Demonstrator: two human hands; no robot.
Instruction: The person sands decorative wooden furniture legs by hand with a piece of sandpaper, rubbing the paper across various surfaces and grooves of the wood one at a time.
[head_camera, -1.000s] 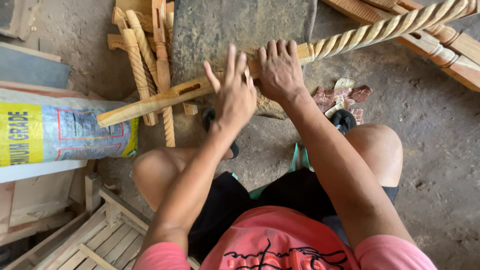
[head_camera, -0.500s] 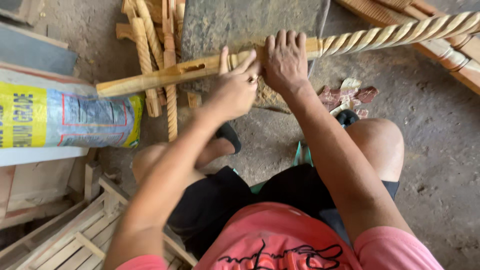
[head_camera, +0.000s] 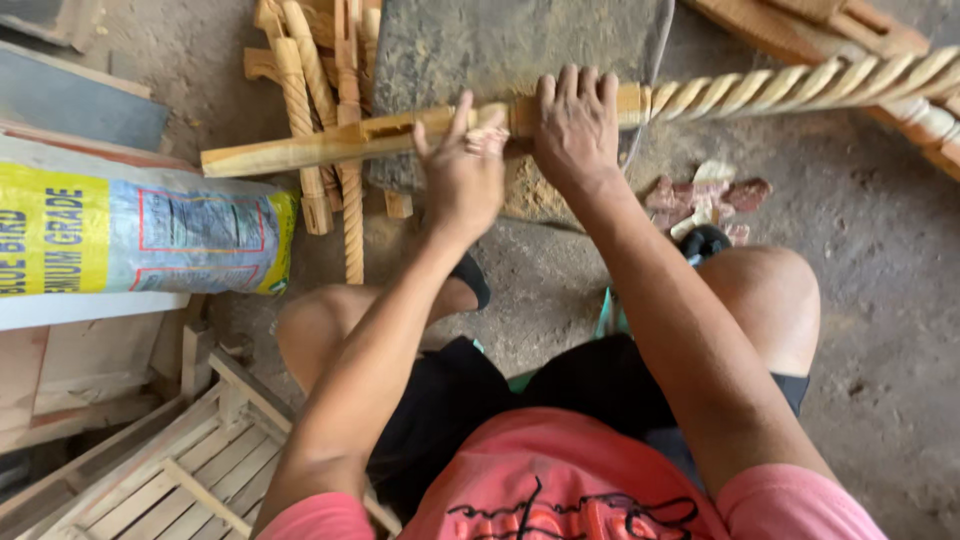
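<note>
A long pale wooden post (head_camera: 330, 145) lies crosswise in front of me on a grey stone slab (head_camera: 500, 45). Its left part is square with a slot, and its right part (head_camera: 780, 90) is carved into a rope twist. My right hand (head_camera: 575, 125) lies over the square part, fingers together and draped across the far edge, pressing it down. My left hand (head_camera: 465, 170) sits just to the left, thumb up and fingers bunched against the post's top. Whether something small lies under those fingers I cannot tell. My bare knees are below.
Several more twisted spindles (head_camera: 305, 100) lie stacked behind the post at upper left. A yellow and grey sack (head_camera: 130, 230) lies at left, a slatted wooden frame (head_camera: 150, 470) at lower left. Reddish wood scraps (head_camera: 710, 190) sit near my right knee; turned wood pieces (head_camera: 880, 40) at top right.
My left hand's spread fingers have curled and bunched onto the post. The view has shifted, so the post sits higher in the picture. My right hand has stayed on the post.
</note>
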